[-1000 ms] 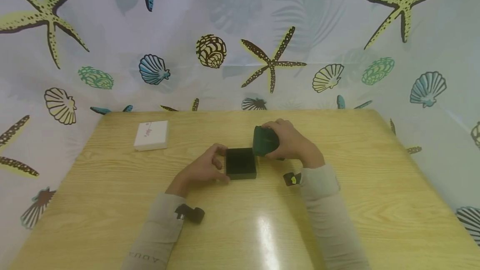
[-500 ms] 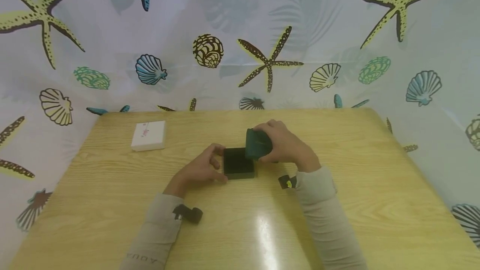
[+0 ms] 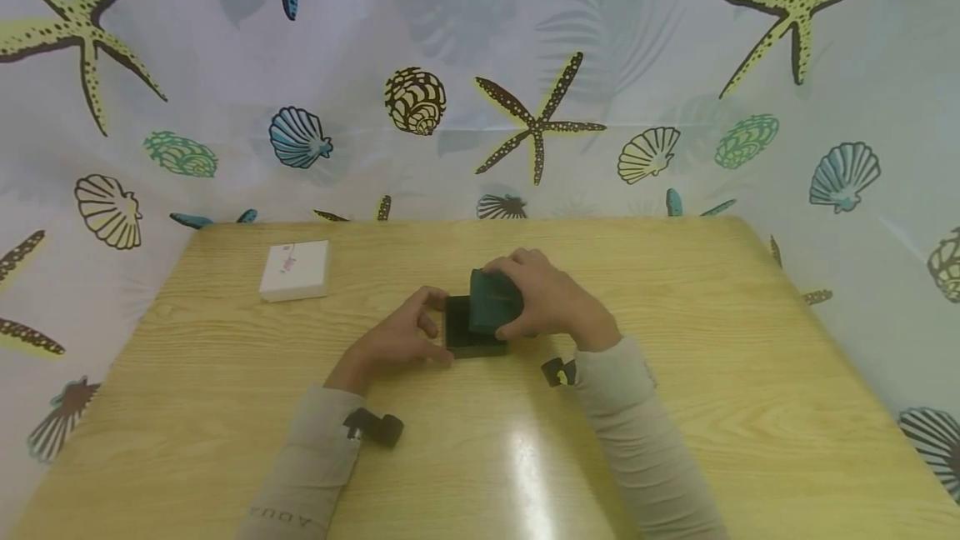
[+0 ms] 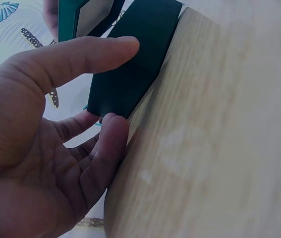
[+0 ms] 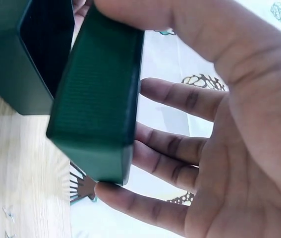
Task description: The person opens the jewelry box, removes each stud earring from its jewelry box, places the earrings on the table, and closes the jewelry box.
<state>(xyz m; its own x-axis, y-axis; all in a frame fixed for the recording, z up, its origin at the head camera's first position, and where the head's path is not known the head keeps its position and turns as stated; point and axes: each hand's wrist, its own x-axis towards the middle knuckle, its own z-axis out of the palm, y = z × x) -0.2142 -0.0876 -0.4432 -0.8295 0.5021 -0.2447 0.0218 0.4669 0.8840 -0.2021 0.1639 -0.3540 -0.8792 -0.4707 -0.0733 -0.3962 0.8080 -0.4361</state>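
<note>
The right hand [image 3: 549, 300] held a tilted green lid [image 3: 492, 305] in its fingers [image 5: 182, 98] over the right side of the open box [image 3: 477, 352] on the bench [image 3: 750, 373], whose left end the left hand [image 3: 395, 335] gripped.

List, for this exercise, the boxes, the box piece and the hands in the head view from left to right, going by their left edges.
White square box with pink print → left hand → dark green open square box → hollow green box piece → right hand
</note>
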